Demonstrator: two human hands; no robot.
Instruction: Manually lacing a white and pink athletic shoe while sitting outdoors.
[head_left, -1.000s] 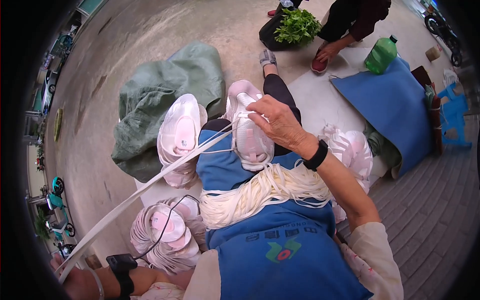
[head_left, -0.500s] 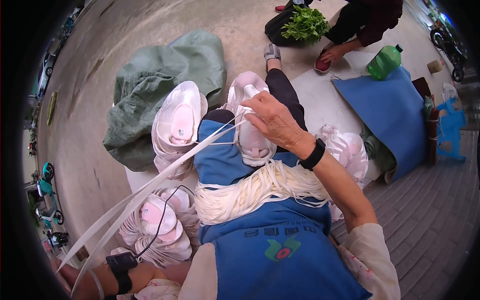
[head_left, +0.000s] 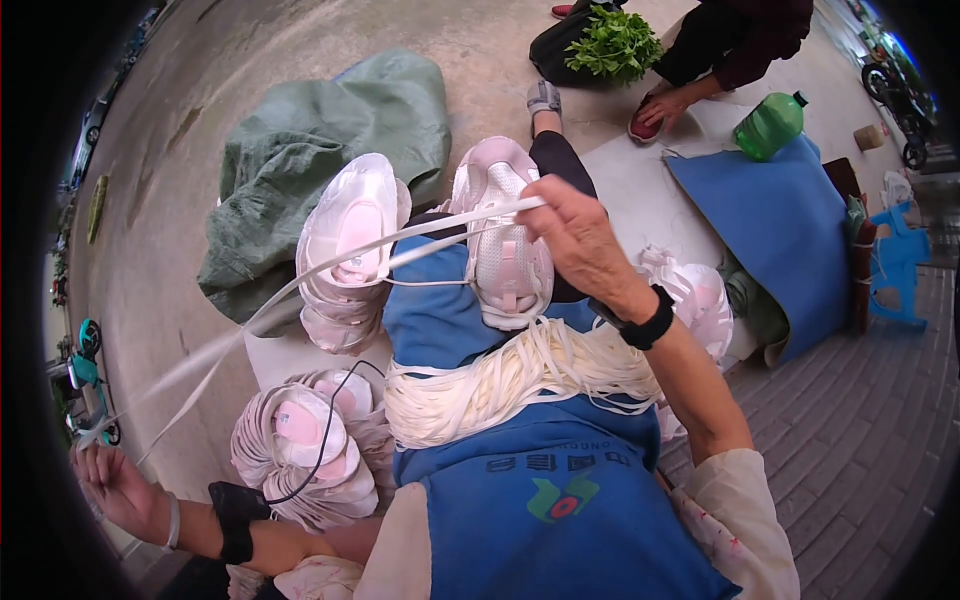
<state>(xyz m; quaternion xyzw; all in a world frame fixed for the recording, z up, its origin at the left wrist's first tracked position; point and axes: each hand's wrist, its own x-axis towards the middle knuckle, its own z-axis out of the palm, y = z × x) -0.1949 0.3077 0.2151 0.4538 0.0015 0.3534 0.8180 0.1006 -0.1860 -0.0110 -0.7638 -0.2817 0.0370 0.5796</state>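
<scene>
A white and pink shoe upper (head_left: pixel 512 272) lies on my lap, toe pointing away, with lace threaded near its eyelets. My right hand (head_left: pixel 580 240) is just right of it, thumb and fingers pinching a flat white shoelace (head_left: pixel 430 226). The lace stretches in strands across to the lower left, blurred there by motion. At that far end my left hand (head_left: pixel 118 492) is raised with curled fingers closed on the lace. A thick bundle of cream laces (head_left: pixel 500 392) lies across my blue apron (head_left: pixel 560 450).
Stacked shoe uppers stand left of my knee (head_left: pixel 355 230), lower left (head_left: pixel 305 440) and right (head_left: pixel 705 300). A green sack (head_left: pixel 330 130) lies beyond. A person's hand (head_left: pixel 662 106), leafy greens (head_left: pixel 615 45), a green bottle (head_left: pixel 770 125), a blue sheet (head_left: pixel 760 220) and a blue stool (head_left: pixel 897 265) are farther off.
My right hand has moved slightly right and away from the upper, with the lace in its fingers. My left hand has risen at the far left. The lace strands have swung upward.
</scene>
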